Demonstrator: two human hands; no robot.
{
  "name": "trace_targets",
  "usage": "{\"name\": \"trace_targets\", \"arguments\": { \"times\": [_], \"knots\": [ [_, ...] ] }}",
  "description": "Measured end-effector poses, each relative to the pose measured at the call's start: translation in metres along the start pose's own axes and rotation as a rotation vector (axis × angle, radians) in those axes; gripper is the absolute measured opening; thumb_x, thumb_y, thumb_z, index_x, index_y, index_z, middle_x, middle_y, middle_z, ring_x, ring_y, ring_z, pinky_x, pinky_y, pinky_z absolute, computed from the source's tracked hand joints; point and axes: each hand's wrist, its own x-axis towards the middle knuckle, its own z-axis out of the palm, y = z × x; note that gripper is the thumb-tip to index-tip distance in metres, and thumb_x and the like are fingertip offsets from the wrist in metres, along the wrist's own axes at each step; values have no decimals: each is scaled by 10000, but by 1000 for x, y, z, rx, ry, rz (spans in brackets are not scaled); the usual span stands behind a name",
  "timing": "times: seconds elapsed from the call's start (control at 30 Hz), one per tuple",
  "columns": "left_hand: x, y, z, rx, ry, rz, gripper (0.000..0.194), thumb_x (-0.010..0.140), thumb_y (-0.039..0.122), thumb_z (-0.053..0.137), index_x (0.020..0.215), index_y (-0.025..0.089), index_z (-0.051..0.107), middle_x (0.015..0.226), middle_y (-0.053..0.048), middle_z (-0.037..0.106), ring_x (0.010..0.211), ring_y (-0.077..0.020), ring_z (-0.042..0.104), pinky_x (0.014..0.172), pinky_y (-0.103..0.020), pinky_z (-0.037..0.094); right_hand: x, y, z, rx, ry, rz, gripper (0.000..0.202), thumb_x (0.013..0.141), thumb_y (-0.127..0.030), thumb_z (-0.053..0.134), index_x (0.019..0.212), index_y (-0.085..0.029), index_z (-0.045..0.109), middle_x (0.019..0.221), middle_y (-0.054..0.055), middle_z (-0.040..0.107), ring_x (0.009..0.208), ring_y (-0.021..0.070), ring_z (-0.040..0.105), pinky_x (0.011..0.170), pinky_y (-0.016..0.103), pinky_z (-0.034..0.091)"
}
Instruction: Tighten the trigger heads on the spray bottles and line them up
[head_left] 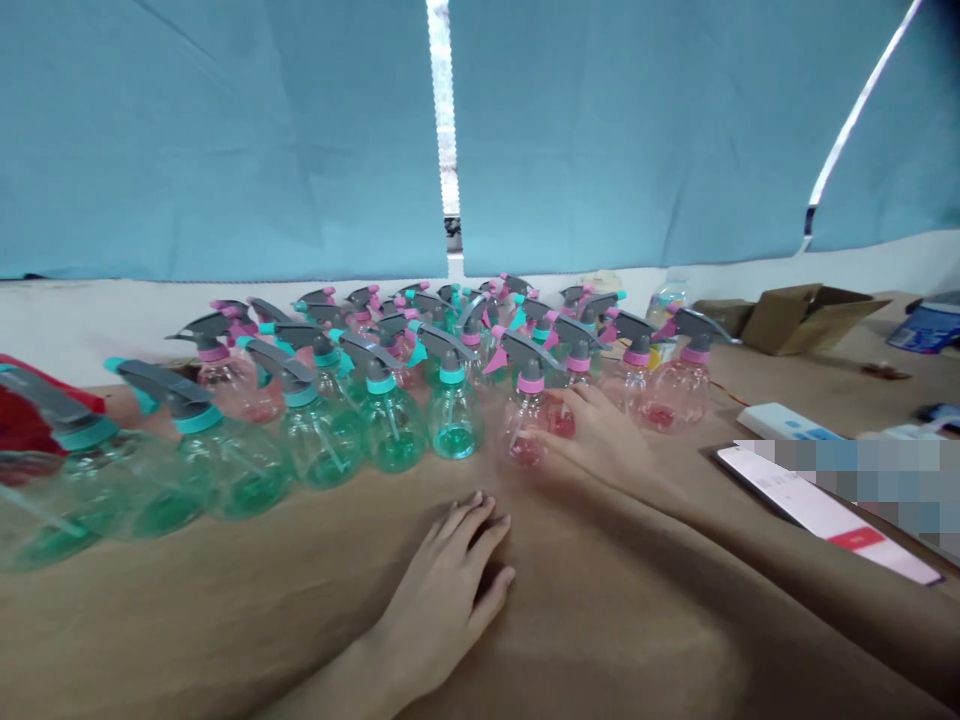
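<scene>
My right hand reaches forward and grips a pink spray bottle by its round clear body, thumb across the near side. The bottle stands upright, with a pink collar and a grey trigger head. Flat on the table, fingers stretched out, my left hand lies holding nothing. Just beyond it stands a green spray bottle with a teal collar, and another green spray bottle is to its left. Close to the right hand is a second pink spray bottle.
Several more spray bottles crowd behind and to the left, up to the white ledge. On the right lie a phone and a white box. An open cardboard box and a blue tub stand farther back. Blue cloth covers the wall.
</scene>
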Motion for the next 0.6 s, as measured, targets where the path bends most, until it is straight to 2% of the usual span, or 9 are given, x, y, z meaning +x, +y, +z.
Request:
{"name": "trace_targets", "arguments": {
  "times": [0.2, 0.43, 0.6],
  "knots": [
    [-1, 0, 0, -2, -8, -12, 395, 910, 294, 490, 1282, 161, 479, 1367, -109, 444, 1278, -276, 362, 1005, -484, 360, 15, -6, 5, -127, -60, 51, 613, 798, -614, 430, 1205, -167, 532, 1080, 128, 574, 1056, 314, 541, 752, 443, 488],
    [0, 0, 0, -5, -6, -7, 402, 904, 281, 497, 1288, 164, 469, 1373, -108, 438, 1274, -281, 368, 999, -489, 365, 23, -7, 1, -139, -123, 51, 621, 813, -593, 415, 1260, -170, 501, 1088, 136, 626, 975, 344, 602, 724, 453, 486],
    [0, 0, 0, -29, 6, -12, 392, 906, 299, 490, 1282, 187, 474, 1373, -97, 440, 1272, -286, 372, 999, -489, 366, 27, -9, -1, -142, -191, 68, 659, 833, -557, 406, 1324, -117, 433, 944, 165, 697, 883, 373, 641, 685, 458, 475]
  ]
}}
